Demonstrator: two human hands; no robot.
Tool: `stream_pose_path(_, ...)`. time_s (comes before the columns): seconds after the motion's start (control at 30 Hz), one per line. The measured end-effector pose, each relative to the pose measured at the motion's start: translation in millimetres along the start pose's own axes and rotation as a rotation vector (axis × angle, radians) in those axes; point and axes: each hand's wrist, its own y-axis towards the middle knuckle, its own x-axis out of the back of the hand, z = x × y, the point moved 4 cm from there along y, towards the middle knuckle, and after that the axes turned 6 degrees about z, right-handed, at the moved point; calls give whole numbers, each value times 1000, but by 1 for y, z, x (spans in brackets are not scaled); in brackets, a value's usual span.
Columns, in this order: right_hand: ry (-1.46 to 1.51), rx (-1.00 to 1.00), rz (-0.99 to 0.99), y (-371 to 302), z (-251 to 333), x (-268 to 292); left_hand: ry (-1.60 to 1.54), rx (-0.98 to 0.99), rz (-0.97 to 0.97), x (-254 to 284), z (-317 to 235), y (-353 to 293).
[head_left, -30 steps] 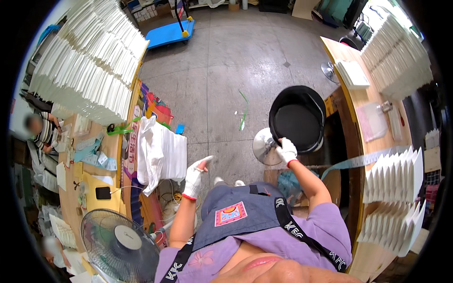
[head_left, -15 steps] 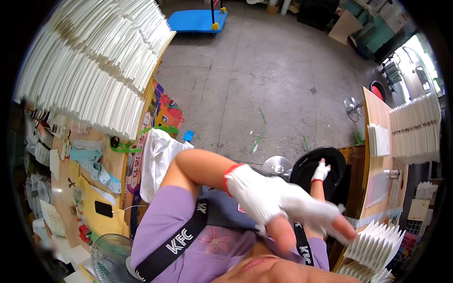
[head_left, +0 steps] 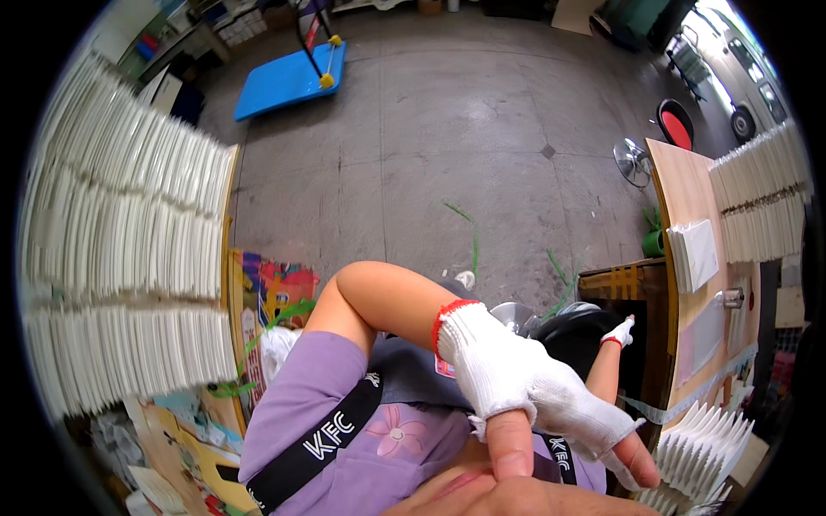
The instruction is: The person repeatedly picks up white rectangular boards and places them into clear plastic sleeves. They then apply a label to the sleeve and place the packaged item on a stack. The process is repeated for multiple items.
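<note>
Along the left edge, white flat packets (head_left: 129, 224) stand in tight rows, their thin edges turned outward. Next come a partly hidden white bag (head_left: 277, 347) and, farther back on the grey floor, a blue platform trolley (head_left: 288, 82) with yellow fittings. Green strips (head_left: 474, 245) lie on the floor near the centre. Just beyond the raised forearm shows a round, mirror-bright chrome base (head_left: 514, 316). The left hand (head_left: 546, 387), in a white ribbed glove with a red cuff, is raised before the face; its bare thumb and fingertips are spread widely apart, with nothing visible between them. Beyond this glove, low at centre right and next to the chrome base, is a black stool seat (head_left: 578, 335): dark, smooth and rounded, with pale highlights along its upper rim, its near side covered by the glove. At its right side is the right hand (head_left: 619, 334), gloved alike; its grip, and whether it touches the seat, cannot be told at this size. Farther right, a wooden bench (head_left: 675, 185) carries a stack of white sheets (head_left: 693, 255); behind it stands a red-and-black stool (head_left: 676, 127). White folded sheets (head_left: 704, 443) fan out at lower right.
</note>
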Motion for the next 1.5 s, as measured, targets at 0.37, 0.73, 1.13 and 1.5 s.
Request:
stream_pose_path(0.37,-411,268,-49,-37,-29,-44,-14,106,85,183,-38,38)
stream_pose_path(0.73,-130,-24,-299,-44,-98,-16,-42,384,683,328,14,112)
stream_pose_path(1.13,-174,-319,-233,-98,-61,-37,508,933,-459,661,133,53)
stream_pose_path(1.5,-552,-291,54,-22,-62,-7,464,1022,-681,776,215,114)
